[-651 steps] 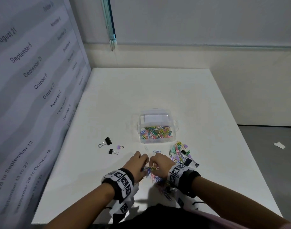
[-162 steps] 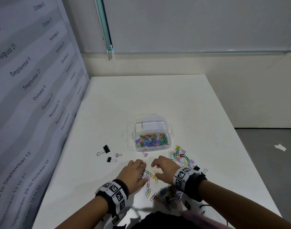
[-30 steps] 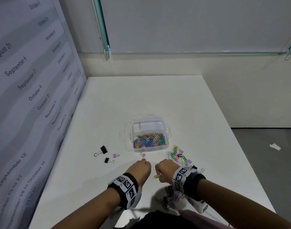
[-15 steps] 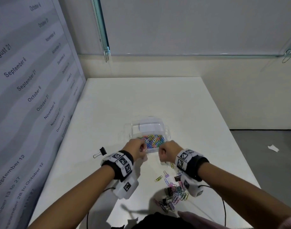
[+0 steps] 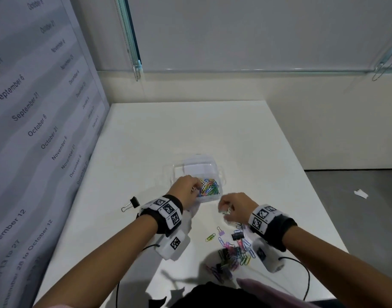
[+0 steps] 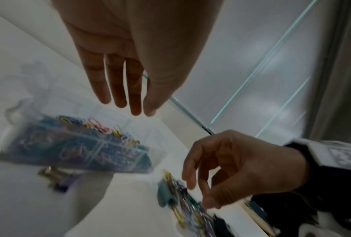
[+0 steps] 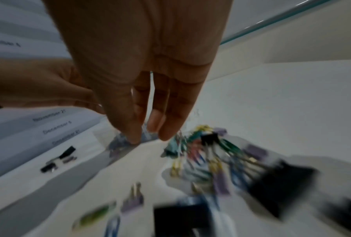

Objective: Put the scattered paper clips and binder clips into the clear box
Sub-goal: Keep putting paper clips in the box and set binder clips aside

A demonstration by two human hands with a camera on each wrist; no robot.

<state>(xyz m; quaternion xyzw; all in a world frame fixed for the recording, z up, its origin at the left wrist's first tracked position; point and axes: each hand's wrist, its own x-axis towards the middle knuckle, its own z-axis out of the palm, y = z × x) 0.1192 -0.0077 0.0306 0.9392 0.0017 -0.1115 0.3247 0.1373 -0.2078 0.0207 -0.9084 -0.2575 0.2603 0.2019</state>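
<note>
Clear plastic, the box (image 5: 199, 172) stood near the middle of the tabletop (image 5: 190, 130), open, and its near half already held a thick layer of coloured paper clips (image 5: 209, 187). The left hand (image 5: 186, 190) hung over the near left part of the box; in the left wrist view its fingers (image 6: 117, 83) were straight and together, holding nothing, so I judge it had just let its clips fall. The right hand (image 5: 235, 207) was just beside the box, toward the right edge, its fingers curled down over a few loose clips (image 5: 226, 211); whether they pinched one I cannot tell. Much work was left: a mixed pile of paper clips and binder clips (image 5: 232, 252) lay near the front edge, and a black binder clip (image 5: 131, 203) lay apart toward the left edge. I judge the task roughly half done.
</note>
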